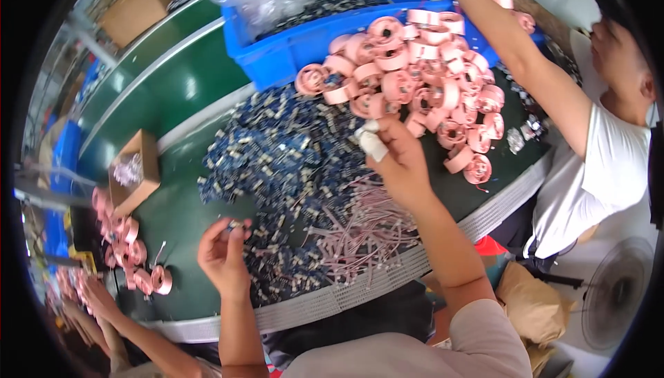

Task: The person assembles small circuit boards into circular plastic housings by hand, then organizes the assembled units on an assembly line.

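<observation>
Thumb and fingers of my left hand [225, 253] are pinched on a small circuit board [236, 226], above the table near its front. My right hand [400, 160] is farther off, over the right edge of a large heap of blue circuit boards [277, 136]. White coverings wrap its thumb and a finger, which are curled close together; whether something small lies between them, I cannot make out. Just beyond that hand is a pile of pink ring-shaped housings [398, 86]. Below it spreads a bundle of thin pinkish wires [366, 229] with white ends.
A blue bin [256, 60] with dark parts and clear plastic bags stands behind the heaps. An open cardboard box [143, 188] and more pink housings [131, 253] sit at left. A co-worker's arm [526, 67] reaches in from the right; another person's hands [90, 295] work at left.
</observation>
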Available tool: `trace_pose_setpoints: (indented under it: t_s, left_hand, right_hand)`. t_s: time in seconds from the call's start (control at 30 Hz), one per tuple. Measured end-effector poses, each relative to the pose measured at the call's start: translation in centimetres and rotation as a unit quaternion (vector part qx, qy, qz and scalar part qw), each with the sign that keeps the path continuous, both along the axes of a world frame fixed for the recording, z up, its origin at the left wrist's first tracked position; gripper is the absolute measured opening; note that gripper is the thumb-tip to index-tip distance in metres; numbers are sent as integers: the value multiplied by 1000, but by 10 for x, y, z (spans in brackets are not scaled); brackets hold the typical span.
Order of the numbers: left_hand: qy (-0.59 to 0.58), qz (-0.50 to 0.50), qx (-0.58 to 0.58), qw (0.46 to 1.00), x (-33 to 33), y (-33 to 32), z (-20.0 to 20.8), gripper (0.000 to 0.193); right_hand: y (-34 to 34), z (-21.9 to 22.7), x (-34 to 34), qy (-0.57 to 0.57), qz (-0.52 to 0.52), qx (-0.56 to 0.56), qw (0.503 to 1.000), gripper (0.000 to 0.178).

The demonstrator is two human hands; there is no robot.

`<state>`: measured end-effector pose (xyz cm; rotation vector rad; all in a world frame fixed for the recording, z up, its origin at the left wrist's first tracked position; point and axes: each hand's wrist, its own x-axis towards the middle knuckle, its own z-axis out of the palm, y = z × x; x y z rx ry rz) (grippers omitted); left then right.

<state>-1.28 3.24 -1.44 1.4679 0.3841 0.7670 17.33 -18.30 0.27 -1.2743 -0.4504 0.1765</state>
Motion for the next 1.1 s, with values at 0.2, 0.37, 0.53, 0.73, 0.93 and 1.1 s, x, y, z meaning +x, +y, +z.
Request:
trace_pose_setpoints:
  t_s: [0.2,0.37,0.53,0.73,0.93,1.1]
  left_hand:
    - [8,-114,-116,987,2,-13,4,26]
    - [34,-161,-178,970,3,-15,4,24]
    - [16,-181,-171,968,4,-18,3,24]
    - [-2,-195,-117,974,9,-22,5,24]
    - [43,-167,1,985,-1,-23,3,21]
    - [78,-198,-69,975,-3,-21,5,21]
  right_hand:
    - [15,5,-40,-36,95,-118,988,15]
    - [37,13,-71,-142,181,-235,945,17]
    - [48,6,-72,-178,201,-239,933,17]
    - [48,8,-71,-206,187,-242,929,17]
    - [46,-8,-76,-253,190,-221,923,16]
    - [42,-15,-72,-300,232,-162,911,11]
